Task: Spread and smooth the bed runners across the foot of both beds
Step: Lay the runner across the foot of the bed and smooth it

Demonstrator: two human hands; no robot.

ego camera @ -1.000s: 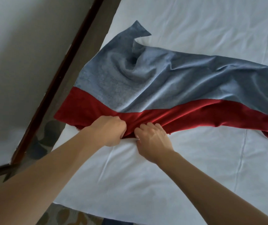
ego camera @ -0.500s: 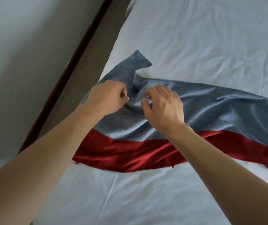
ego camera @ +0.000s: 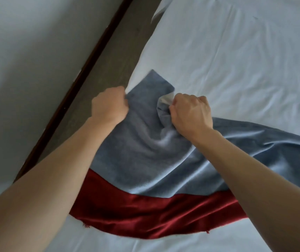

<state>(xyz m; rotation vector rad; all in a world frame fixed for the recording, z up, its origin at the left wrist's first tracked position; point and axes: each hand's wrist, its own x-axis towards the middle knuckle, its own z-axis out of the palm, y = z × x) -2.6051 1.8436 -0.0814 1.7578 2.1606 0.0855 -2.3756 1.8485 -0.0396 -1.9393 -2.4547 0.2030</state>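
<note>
A bed runner point(ego camera: 142, 160), grey-blue with a dark red satin band along its near edge, lies rumpled across the white bed sheet point(ego camera: 236, 73). My left hand point(ego camera: 109, 104) grips the runner's far left edge beside the mattress side. My right hand point(ego camera: 191, 113) clutches a bunched fold of the grey-blue cloth, where a bit of pale underside shows. The corner of the runner sticks up between the two hands. The runner's right part runs out of view under my right forearm.
A dark wooden strip point(ego camera: 83, 84) runs diagonally along the bed's left side, with a pale wall point(ego camera: 27, 60) beyond it. White sheet with light creases extends far and right of the runner.
Both hands left the red band, moved up onto the grey-blue part, and now grip the cloth near the far left corner, farther apart than half a second ago.
</note>
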